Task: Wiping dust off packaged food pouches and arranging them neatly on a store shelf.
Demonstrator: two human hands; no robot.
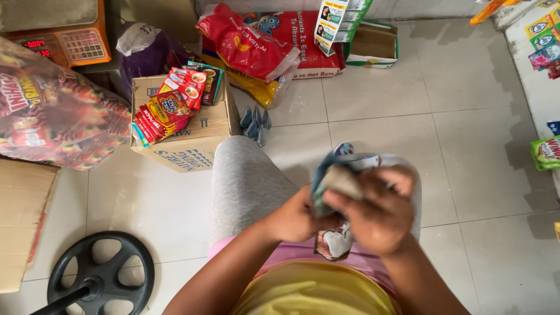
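My left hand [294,220] and my right hand [376,213] are together over my lap, both closed on a bundle of small sachet packets [341,181] in blue, white and brown. Part of the bundle hangs down between my hands, and another part sticks up above my fingers. My grey-clad leg [245,181] stretches forward below them.
A cardboard box [192,137] with red and yellow packets [169,111] on top stands ahead on the tiled floor. A large clear bag of snacks [55,114] lies at left, red sacks [262,44] at the back, a black wheeled base [102,274] at lower left.
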